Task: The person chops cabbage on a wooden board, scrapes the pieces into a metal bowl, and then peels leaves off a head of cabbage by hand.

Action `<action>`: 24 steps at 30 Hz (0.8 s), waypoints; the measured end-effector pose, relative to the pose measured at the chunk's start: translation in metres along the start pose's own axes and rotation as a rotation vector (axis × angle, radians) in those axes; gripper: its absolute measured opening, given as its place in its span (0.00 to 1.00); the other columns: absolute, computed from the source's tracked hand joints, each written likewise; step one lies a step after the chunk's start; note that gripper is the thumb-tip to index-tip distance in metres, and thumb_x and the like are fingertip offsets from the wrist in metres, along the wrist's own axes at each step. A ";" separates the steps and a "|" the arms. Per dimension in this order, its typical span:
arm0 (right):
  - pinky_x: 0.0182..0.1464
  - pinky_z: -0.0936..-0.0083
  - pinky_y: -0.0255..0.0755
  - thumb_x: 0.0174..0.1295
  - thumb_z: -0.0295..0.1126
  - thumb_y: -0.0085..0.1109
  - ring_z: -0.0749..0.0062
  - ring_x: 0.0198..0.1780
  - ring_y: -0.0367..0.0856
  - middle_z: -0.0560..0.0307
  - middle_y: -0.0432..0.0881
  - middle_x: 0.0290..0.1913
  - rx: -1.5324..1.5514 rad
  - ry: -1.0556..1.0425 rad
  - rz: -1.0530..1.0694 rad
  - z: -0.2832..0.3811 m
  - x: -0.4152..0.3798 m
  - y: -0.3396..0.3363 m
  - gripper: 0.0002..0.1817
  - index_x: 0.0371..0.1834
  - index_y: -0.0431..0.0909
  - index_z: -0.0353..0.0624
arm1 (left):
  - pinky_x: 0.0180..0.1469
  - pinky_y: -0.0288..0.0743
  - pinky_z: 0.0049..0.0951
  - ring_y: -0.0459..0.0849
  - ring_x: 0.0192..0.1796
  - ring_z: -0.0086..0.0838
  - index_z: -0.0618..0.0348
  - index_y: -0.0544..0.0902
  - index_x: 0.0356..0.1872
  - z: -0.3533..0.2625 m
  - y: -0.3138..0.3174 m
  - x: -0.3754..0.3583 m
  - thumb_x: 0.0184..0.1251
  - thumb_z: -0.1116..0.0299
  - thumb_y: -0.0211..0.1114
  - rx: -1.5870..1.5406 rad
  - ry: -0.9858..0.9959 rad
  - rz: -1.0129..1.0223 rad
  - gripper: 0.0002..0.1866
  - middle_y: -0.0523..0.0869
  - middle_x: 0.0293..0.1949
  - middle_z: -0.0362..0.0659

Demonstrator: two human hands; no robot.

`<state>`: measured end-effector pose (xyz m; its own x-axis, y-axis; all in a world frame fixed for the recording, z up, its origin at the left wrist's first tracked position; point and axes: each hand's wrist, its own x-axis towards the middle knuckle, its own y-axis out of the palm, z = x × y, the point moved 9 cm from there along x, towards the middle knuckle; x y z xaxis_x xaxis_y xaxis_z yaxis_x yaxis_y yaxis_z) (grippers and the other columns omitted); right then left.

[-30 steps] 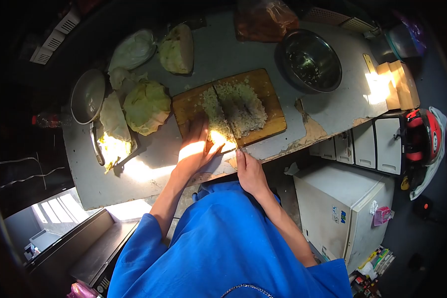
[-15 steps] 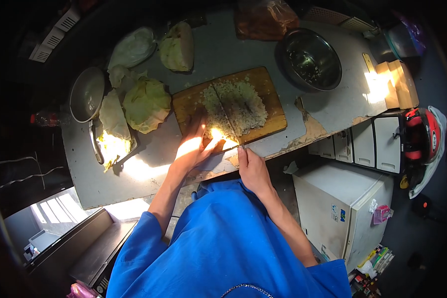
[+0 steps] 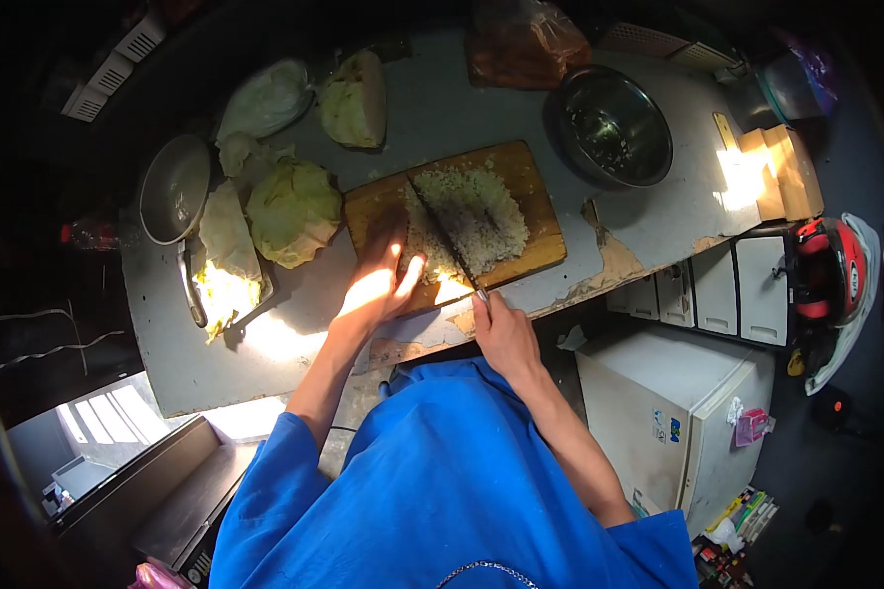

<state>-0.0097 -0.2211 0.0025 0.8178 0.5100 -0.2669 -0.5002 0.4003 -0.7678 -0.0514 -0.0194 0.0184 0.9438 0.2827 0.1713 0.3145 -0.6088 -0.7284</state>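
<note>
My right hand is closed round the handle of a knife at the near edge of a wooden cutting board. Its long dark blade points away from me across finely chopped cabbage. Left of the blade, my left hand rests on the board with fingers extended and thumb apart, partly in bright sun; its fingertips are in shadow. Beside the board lie a cabbage piece with loose leaves and, farther back, a cut cabbage half.
A metal bowl with cabbage bits stands at the back right, near a bag of reddish-brown contents. At left are a pan and a plastic bag. Wooden blocks sit at the table's right end. A white fridge stands below.
The knife's tip has swung slightly left, and more of the blade's side shows. My left hand has shifted a little left, with its thumb raised from the cabbage.
</note>
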 end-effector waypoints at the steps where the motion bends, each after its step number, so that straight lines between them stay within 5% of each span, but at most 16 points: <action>1: 0.35 0.39 0.71 0.78 0.45 0.47 0.27 0.33 0.80 0.31 0.80 0.23 0.031 0.003 0.007 0.000 -0.001 -0.004 0.22 0.36 0.73 0.36 | 0.76 0.62 0.50 0.66 0.74 0.59 0.67 0.66 0.73 0.000 0.006 -0.007 0.69 0.60 0.68 0.043 -0.077 0.050 0.36 0.68 0.72 0.63; 9: 0.32 0.43 0.72 0.79 0.45 0.47 0.29 0.31 0.80 0.32 0.80 0.23 0.121 -0.017 -0.030 0.008 -0.013 -0.007 0.22 0.34 0.73 0.36 | 0.74 0.66 0.52 0.72 0.69 0.59 0.68 0.72 0.68 -0.010 0.015 -0.016 0.65 0.57 0.71 0.092 0.029 -0.061 0.35 0.73 0.68 0.61; 12: 0.33 0.50 0.71 0.80 0.44 0.45 0.34 0.29 0.80 0.35 0.79 0.24 0.393 0.017 -0.134 -0.002 -0.014 -0.011 0.23 0.34 0.73 0.34 | 0.73 0.67 0.51 0.72 0.70 0.56 0.65 0.73 0.67 -0.012 0.013 -0.015 0.65 0.59 0.71 0.093 0.024 -0.070 0.33 0.74 0.68 0.59; 15: 0.35 0.55 0.69 0.81 0.43 0.44 0.42 0.27 0.76 0.38 0.77 0.25 0.571 0.265 0.016 -0.030 -0.019 0.013 0.24 0.33 0.74 0.34 | 0.73 0.68 0.50 0.72 0.71 0.54 0.61 0.76 0.65 -0.009 0.021 -0.014 0.63 0.62 0.71 0.053 0.056 -0.070 0.30 0.75 0.68 0.55; 17: 0.17 0.80 0.61 0.82 0.52 0.39 0.86 0.16 0.65 0.67 0.67 0.17 0.669 0.153 0.014 -0.015 -0.018 0.017 0.28 0.26 0.67 0.44 | 0.75 0.62 0.56 0.73 0.70 0.53 0.58 0.78 0.63 -0.009 0.036 -0.010 0.62 0.63 0.72 0.033 0.108 -0.034 0.28 0.77 0.67 0.51; 19: 0.16 0.78 0.61 0.82 0.52 0.39 0.83 0.14 0.65 0.66 0.68 0.17 0.630 0.128 -0.009 -0.015 -0.016 0.019 0.28 0.26 0.67 0.44 | 0.77 0.56 0.61 0.73 0.70 0.51 0.55 0.81 0.61 -0.014 0.043 -0.001 0.61 0.63 0.73 0.016 0.159 -0.002 0.26 0.80 0.65 0.47; 22: 0.20 0.72 0.65 0.82 0.50 0.40 0.78 0.16 0.67 0.61 0.69 0.17 0.564 0.138 -0.006 -0.019 -0.015 0.022 0.27 0.27 0.69 0.41 | 0.72 0.69 0.46 0.78 0.64 0.52 0.52 0.86 0.54 -0.033 0.039 0.006 0.57 0.67 0.76 0.123 0.304 -0.097 0.21 0.86 0.56 0.46; 24: 0.29 0.61 0.71 0.82 0.46 0.41 0.57 0.22 0.76 0.47 0.75 0.20 0.422 0.060 -0.038 -0.013 -0.012 0.017 0.26 0.30 0.72 0.35 | 0.70 0.69 0.47 0.79 0.62 0.51 0.53 0.88 0.48 -0.038 0.031 0.008 0.58 0.69 0.75 0.174 0.300 -0.188 0.16 0.90 0.47 0.44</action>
<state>-0.0241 -0.2298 -0.0148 0.8468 0.4488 -0.2854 -0.5317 0.7009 -0.4754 -0.0305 -0.0643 0.0223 0.8674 0.1318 0.4798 0.4868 -0.4248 -0.7633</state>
